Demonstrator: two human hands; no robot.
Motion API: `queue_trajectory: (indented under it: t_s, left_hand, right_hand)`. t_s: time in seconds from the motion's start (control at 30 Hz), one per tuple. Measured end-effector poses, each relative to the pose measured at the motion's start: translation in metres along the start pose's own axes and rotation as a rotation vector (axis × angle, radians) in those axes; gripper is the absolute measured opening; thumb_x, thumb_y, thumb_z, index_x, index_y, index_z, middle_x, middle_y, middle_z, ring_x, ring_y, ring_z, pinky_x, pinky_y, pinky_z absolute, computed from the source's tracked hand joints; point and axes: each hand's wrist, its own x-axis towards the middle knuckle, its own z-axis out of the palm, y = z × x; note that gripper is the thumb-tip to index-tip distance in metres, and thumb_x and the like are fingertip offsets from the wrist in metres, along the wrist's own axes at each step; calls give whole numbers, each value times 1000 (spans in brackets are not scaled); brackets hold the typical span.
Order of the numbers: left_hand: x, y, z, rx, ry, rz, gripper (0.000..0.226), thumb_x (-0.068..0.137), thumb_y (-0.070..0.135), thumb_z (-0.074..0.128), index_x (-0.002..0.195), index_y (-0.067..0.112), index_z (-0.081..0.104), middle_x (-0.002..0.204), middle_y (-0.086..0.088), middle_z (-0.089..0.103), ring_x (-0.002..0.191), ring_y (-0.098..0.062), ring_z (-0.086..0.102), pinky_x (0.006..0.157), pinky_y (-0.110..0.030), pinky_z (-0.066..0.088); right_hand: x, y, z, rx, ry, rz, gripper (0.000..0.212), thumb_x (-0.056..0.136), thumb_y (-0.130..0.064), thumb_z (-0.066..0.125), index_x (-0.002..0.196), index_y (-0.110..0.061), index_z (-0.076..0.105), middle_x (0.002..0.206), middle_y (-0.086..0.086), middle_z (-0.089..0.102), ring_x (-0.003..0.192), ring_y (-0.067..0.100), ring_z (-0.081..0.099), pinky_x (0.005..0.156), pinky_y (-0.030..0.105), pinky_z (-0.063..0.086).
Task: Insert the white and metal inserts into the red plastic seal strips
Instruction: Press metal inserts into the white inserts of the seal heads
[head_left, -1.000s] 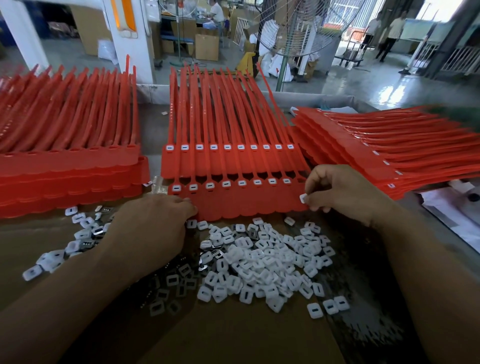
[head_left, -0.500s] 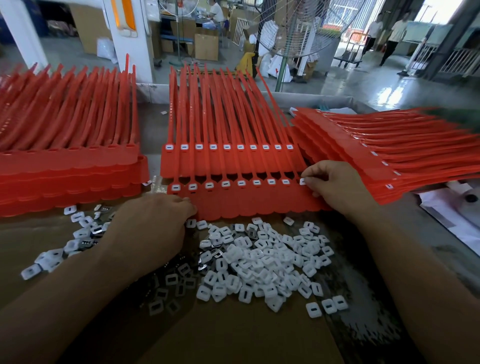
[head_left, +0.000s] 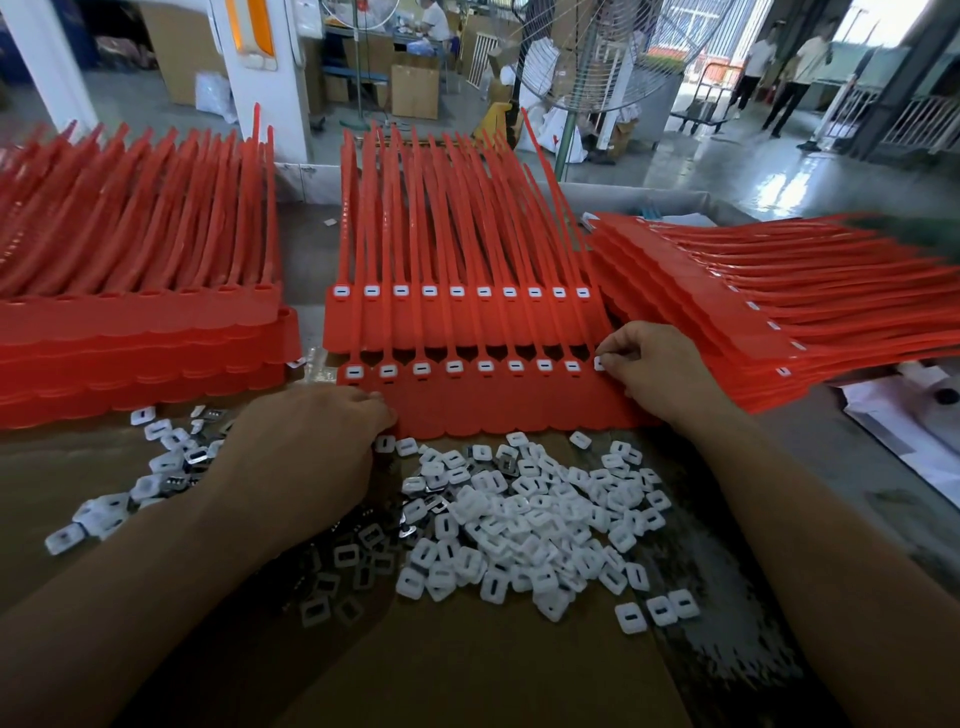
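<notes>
1. The step in hand is seating an insert at the right end of the near row. The right hand (head_left: 670, 369) pinches one white insert (head_left: 600, 363) in a narrow grip and holds it on the rightmost head of the near sheet (head_left: 493, 408), mid desk (head_left: 467, 675).
2. The left hand (head_left: 306, 457) rests at that sheet's near left corner with its fingers curled. Its fingertips are hidden, so I cannot tell whether the grip pinches the edge or only steadies it.
3. The next move probably calls for a firm downward press until the insert sits level with its neighbours, while the left hand stops the sheet sliding. After that the row looks full, so a fresh sheet would be needed.
4. Counted:
   - Two hands.
   - Ten seated inserts on the far sheet (head_left: 467, 325).
   - Eight seated on the near sheet, plus the one being pinched.
   - Three groups of red strips: the left stack (head_left: 140, 332), the two middle sheets and the right stack (head_left: 779, 312). Their layers are too many to count.
   - Loose inserts lie in a near heap (head_left: 524, 525) and a smaller scatter (head_left: 156, 467) at the left. They are too many to count, and some show metal.
</notes>
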Motion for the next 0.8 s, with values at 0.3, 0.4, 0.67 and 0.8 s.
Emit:
queue_trajectory:
  t_s: [0.3,0.4,0.67,0.8]
  left_hand:
    - [-1,-1,1,-2,20,11,40,87,26,34,123,34,48,123,16,53,110,-7,52,85,-25,48]
    - [-1,-1,0,6,12,21,39,88,26,35,123,35,47,123,16,52,109,-7,52,84,-25,48]
    - [-2,0,-2,17,6,28,37,89,29,36,124,35,46,124,16,51,110,-7,51,85,-24,46]
    - [-2,0,-1,25,5,22,37,89,29,37,124,35,47,124,17,51,109,-7,52,83,-23,46]
  right_hand:
    - [-1,0,1,27,27,-16,19,79,-4,68,69,-20,60,72,-9,56,80,15,57,80,40,51]
    - [1,0,2,71,48,27,25,75,-3,70,69,-24,58,75,-5,60,79,16,58,75,36,51]
    - [10,-6,0,51,39,134,29,71,-2,70,64,-26,55,73,-7,57,83,16,57,73,29,45]
    - [13,-7,2,24,43,146,29,70,-1,69,61,-25,54,69,-8,54,83,17,56,74,30,45]
